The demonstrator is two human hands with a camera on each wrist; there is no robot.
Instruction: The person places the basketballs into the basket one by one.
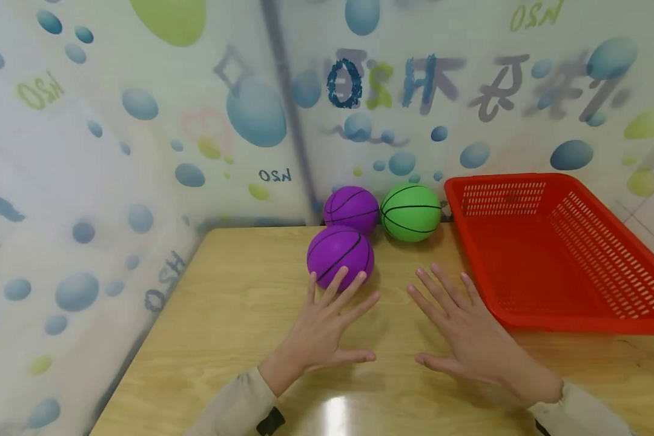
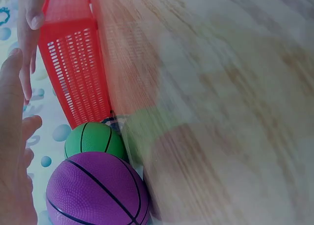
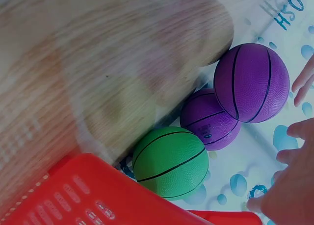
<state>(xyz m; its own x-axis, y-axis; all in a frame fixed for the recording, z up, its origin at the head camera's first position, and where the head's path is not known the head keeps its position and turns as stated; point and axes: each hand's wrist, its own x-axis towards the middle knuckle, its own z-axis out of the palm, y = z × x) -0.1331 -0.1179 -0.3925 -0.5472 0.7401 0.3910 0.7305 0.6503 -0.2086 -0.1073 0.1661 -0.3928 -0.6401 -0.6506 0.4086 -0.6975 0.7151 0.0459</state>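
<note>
Starting with the table (image 1: pixel 218 303): basket (image 1: pixel 534 260) on its right. Left hand (image 1: pixel 324 330) and right hand (image 1: pixel 471 339) both spread wide over the table, holding nothing, left nearest the front purple ball (image 1: pixel 338 251) but apart. Back purple ball (image 1: pixel 354 206) and green ball (image 1: pixel 411 212) at the far edge, green just beside basket; all three outside it. Done: nothing I can confirm. Remaining: all handling, I'd judge

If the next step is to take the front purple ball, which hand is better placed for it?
Probably the left hand: in the head view it overlaps the front purple ball. The right hand is farther from that ball, closer to the red basket.
</note>
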